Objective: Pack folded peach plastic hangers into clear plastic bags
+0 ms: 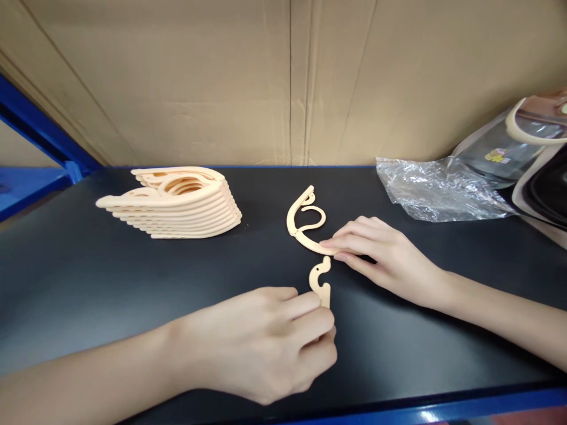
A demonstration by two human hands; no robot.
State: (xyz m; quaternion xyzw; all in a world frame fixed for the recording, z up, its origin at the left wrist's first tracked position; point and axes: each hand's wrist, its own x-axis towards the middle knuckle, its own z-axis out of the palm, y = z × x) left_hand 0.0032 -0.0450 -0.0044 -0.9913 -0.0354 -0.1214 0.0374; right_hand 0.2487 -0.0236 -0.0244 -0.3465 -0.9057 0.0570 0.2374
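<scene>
A cream folding clothes hanger [291, 218] lies on the black tabletop, bent at its joint, with its curled hook toward the middle. The near arm of it is pinched at the end by my right hand [385, 257], between thumb and fingers. Closer to me, my left hand [270, 339] is closed around a small cream plastic piece [315, 277] with a rounded notch and a tiny hole. Its top end points at the hanger's arm, just below my right fingertips. The lower part of this piece is hidden by my left fingers.
Several matching cream hangers stand in a neat stack [195, 206] at the left back. A crumpled clear plastic bag [438, 189] lies at the right back, beside a clear bag with a cream handle [527, 133]. Cardboard [199, 82] walls off the rear; a blue frame edges the table.
</scene>
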